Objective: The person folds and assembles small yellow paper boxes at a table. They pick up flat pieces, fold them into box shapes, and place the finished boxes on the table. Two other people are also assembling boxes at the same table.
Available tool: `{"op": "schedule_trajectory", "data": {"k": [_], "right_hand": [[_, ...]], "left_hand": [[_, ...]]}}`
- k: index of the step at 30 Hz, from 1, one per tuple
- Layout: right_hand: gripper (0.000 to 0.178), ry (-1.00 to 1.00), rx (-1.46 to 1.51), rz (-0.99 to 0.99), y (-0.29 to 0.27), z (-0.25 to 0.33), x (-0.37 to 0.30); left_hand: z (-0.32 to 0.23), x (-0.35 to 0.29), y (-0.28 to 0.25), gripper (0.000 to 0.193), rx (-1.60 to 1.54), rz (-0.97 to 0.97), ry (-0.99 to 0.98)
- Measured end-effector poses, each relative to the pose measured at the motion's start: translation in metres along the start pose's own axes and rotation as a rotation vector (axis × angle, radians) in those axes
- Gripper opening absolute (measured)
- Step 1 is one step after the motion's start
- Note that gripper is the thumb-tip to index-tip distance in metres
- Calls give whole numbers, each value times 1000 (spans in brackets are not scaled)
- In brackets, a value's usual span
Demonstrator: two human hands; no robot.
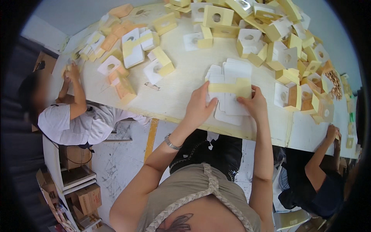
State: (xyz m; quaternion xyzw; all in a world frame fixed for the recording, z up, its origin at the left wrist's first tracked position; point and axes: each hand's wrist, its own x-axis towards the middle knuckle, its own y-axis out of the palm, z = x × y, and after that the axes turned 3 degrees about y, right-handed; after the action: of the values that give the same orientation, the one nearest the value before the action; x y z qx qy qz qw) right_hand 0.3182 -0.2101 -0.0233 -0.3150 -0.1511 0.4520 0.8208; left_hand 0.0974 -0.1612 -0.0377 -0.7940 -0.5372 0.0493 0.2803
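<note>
Card stack (234,107), long axis running near-to-far, yellow strip (226,87) crosswise

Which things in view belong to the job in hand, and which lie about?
Job:
white-and-yellow card pieces between left hand and right hand
probably yellow folded pieces with round holes

Lying about, apparently:
scrap on table
brown carton, left shelf

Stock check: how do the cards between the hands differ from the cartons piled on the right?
The cards are flat; the cartons, folded and jumbled. Some cartons show round holes; the cards show none. The left hand and right hand touch the cards, not the cartons. Both show white and yellow.
</note>
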Motion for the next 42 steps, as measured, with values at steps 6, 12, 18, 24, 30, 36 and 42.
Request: {"op": "schedule_trajectory", "data": {"k": [6, 12, 18, 24, 30, 36, 42], "right_hand": [[18, 72, 121, 213, -25, -24, 25], [33, 33, 283, 10, -30, -8, 10], [37, 13, 327, -165, -7, 7, -5], [28, -76, 138, -385, 16, 3, -15], [29, -218, 300, -291, 11, 8, -15], [50, -146, 726, 178, -3, 38, -45], [31, 105, 829, 219, -16, 63, -52]], "left_hand": [[10, 3, -5, 53, -265, 29, -74], [0, 15, -5, 52, -275, -57, -51], [-7, 38, 3, 56, -395, 61, -42], [-20, 24, 3, 55, 106, -29, -22], [-24, 22, -5, 52, -304, -202, -96], [-62, -7, -30, 46, -908, 272, -226], [-90, -27, -54, 53, -376, 459, 1]]}}
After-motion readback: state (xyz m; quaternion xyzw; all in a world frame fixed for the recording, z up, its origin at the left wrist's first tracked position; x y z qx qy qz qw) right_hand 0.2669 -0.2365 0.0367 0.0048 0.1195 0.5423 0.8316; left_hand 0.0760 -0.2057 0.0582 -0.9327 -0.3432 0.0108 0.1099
